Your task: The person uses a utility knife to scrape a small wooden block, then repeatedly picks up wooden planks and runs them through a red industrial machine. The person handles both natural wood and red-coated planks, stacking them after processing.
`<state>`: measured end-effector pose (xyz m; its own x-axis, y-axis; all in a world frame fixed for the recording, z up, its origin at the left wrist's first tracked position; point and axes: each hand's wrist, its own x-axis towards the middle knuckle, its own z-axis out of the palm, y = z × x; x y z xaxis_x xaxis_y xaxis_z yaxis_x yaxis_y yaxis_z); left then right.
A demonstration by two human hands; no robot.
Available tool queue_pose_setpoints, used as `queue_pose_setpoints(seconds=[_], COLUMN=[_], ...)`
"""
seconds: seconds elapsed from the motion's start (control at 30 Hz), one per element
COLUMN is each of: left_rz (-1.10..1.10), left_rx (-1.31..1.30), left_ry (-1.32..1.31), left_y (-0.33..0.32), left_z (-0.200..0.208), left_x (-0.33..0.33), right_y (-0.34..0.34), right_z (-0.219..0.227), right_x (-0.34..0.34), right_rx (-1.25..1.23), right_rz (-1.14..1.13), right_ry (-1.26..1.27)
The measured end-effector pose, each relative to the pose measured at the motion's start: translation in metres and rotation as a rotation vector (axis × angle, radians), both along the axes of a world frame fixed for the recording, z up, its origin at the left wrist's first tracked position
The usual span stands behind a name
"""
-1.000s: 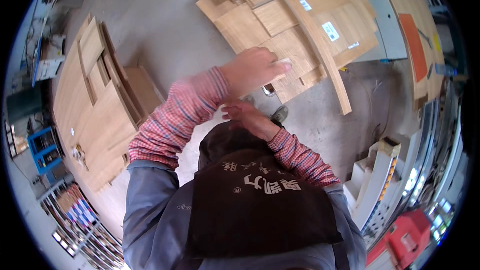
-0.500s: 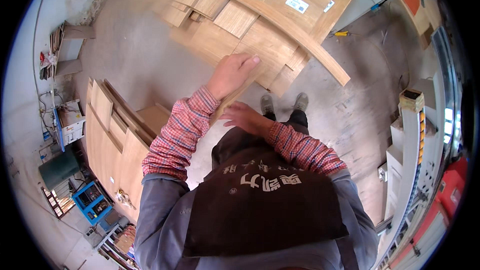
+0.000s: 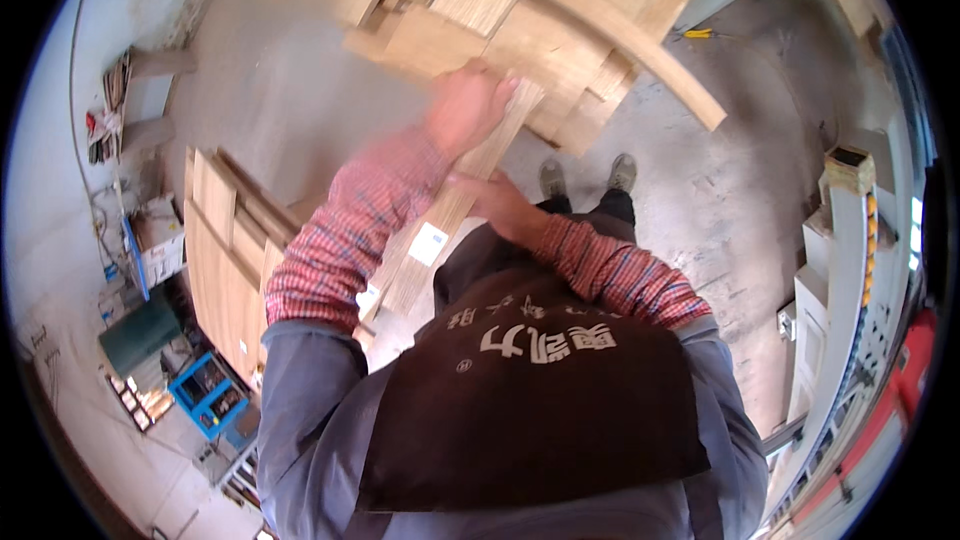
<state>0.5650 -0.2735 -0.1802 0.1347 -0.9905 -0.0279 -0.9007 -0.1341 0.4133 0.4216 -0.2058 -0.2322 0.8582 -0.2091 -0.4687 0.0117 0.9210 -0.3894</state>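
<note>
1. Board point(image 3: 488, 148), long, narrow and pale, slants across the space in front of the person, lower left to upper right, a white label point(image 3: 428, 244) on its face.
2. Far left: a blue box point(image 3: 208, 395), with a stack of wooden panels point(image 3: 222, 240) just beside it.
3. Left hand point(image 3: 470, 108), slightly blurred: curled closed on the board's left edge near its upper end, thumb pointing toward that end.
4. Right hand point(image 3: 508, 210): partly open at the board's other edge, lower down; whether its fingers grip or merely touch is hard to tell.
5. Beyond the hands: a larger pile of panels point(image 3: 545, 60), a long wooden strip point(image 3: 640, 45) across it.
6. Right: a yellow tool point(image 3: 698, 34) on the floor, then a long pale beam point(image 3: 846, 260).
</note>
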Motion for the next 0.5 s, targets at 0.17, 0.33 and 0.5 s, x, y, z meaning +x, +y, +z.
queue_pose_setpoints(seconds=[0.17, 0.33, 0.5], left_rz=[0.115, 0.151, 0.305], left_rx=[0.084, 0.594, 0.661], left_ry=[0.33, 0.842, 1.199], left_y=[0.03, 0.143, 0.207], left_z=[0.026, 0.052, 0.069], left_x=[0.0, 0.03, -0.021], right_y=[0.009, 0.003, -0.006], right_z=[0.007, 0.045, 0.088], right_x=[0.003, -0.029, -0.063], right_rx=[0.004, -0.163, -0.243], right_rz=[-0.159, -0.346, -0.425], right_ry=[0.098, 0.111, 0.094])
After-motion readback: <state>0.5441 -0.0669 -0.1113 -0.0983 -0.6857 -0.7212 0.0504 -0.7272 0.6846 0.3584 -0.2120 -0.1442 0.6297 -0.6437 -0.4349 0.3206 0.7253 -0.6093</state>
